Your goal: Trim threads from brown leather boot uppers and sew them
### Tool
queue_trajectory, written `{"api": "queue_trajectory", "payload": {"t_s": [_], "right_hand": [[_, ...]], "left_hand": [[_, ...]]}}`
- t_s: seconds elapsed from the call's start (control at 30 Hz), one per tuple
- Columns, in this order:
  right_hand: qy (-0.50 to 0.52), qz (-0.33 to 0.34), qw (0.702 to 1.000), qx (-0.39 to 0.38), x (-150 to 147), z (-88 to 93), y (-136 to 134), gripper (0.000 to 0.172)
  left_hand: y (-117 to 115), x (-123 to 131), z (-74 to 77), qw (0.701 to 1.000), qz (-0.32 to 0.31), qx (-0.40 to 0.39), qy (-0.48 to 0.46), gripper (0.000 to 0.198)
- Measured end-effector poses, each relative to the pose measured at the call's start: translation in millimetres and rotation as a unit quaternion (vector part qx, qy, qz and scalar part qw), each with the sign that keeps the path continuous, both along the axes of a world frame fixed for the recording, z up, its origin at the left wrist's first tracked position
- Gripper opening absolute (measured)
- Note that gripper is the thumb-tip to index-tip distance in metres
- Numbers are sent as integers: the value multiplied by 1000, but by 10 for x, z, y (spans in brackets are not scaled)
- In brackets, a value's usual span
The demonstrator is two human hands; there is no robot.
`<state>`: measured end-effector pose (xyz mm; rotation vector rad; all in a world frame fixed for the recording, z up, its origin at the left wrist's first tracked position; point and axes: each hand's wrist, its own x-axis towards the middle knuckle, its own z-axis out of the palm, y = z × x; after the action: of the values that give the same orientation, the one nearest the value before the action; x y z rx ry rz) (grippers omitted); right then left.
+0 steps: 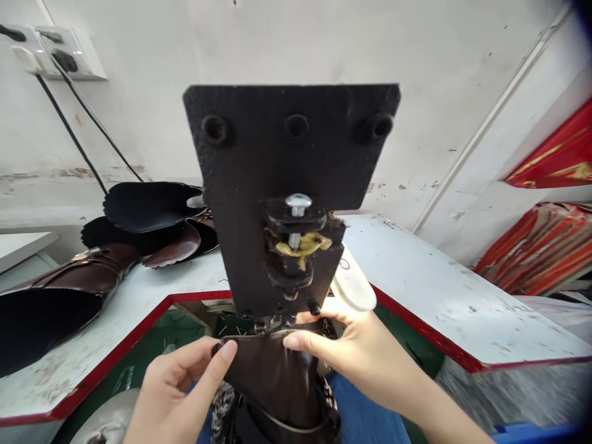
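A dark brown leather boot stands upright in front of me, its top edge under the lower end of a black machine head. My left hand pinches the left end of that edge between thumb and fingers. On the right, my right hand grips the edge near the machine's small metal parts, thumb on the near side and fingers behind. Bright light falls on the right hand beside a white paddle-shaped piece. The machine hides the far side of the boot.
More boots and dark scalloped-edged boot tops lie at the left on the white table, which has a red edge. Cords hang from wall sockets. At the right are stacked red-orange packets and clear plastic.
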<state>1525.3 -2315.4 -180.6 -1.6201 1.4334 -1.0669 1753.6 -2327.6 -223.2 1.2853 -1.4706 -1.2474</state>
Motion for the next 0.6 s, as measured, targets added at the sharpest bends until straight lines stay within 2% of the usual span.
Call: {"api": "queue_trajectory", "payload": {"t_s": [0.07,0.17,0.23,0.33,0.4,0.47,0.53,0.6], "right_hand": [[-36,5,999,4,88,13,-24,11],[-97,32,995,19,197,31,-49,14],[-109,55,992,23,252,46,-53,20],[-92,63,993,34,280,82,-44,22],[-58,61,996,34,223,124,-49,22],[31,58,998,9,81,179,-74,27],[144,65,987,-13,-132,227,-116,36],[207,80,975,-5,-352,246,-153,32]], "left_hand": [[-32,91,-9,1000,13,14,15,41],[-121,175,80,1000,-22,9,8,37],[-206,178,195,993,-79,-48,-71,34],[-317,103,337,948,-189,-151,-208,24],[-340,29,350,937,-215,-153,-230,29],[-314,-35,302,953,-165,-118,-226,38],[-257,-73,235,970,-96,-76,-211,40],[-196,-82,185,981,-39,-56,-180,39]]}}
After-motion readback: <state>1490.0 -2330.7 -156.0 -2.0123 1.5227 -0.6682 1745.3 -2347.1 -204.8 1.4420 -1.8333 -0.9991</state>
